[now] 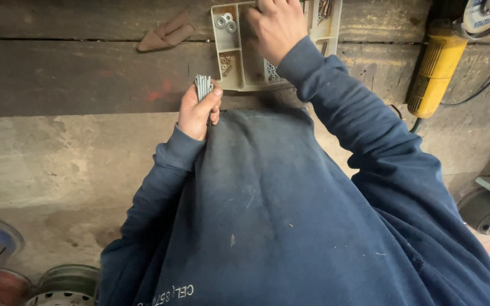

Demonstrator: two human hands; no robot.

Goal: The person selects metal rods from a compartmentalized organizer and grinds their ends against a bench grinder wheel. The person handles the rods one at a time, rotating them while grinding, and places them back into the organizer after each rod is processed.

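**Ana:** Head camera looks straight down a dark blue sweatshirt (279, 215) to a rough wooden table (58, 73). What has the left hand (198, 110) got?

**Ben:** A bundle of long grey screws (203, 86), or nails; the view is too coarse to be sure of threads. That hand is closed around the lower part, thumb pressed across the front, and the tops stand up out of the fist, just short of the near edge of the beige compartment tray (225, 42).

**Ana:** And the right hand (276, 25)?

**Ben:** It reaches into the tray's middle compartments, knuckles up, fingers curled downward. Whether it pinches anything I cannot tell, since the back of the hand hides the fingertips.

**Ana:** What else sits in the tray?

**Ben:** Silver washers (226, 22) in the upper left cell, small brown fasteners (226, 62) in the cell below, more small metal pieces near the wrist.

**Ana:** How would that bundle handle?

**Ben:** My guess: stiff, smooth steel, fairly weighty for its bulk, and loose pieces would slide against each other. A full wrap near the middle, as shown, keeps them from fanning out.

**Ana:** Anything nearby?

**Ben:** A yellow angle grinder (435, 65) lies on the right, and a brown wedge-shaped scrap (165, 35) to the left of the tray
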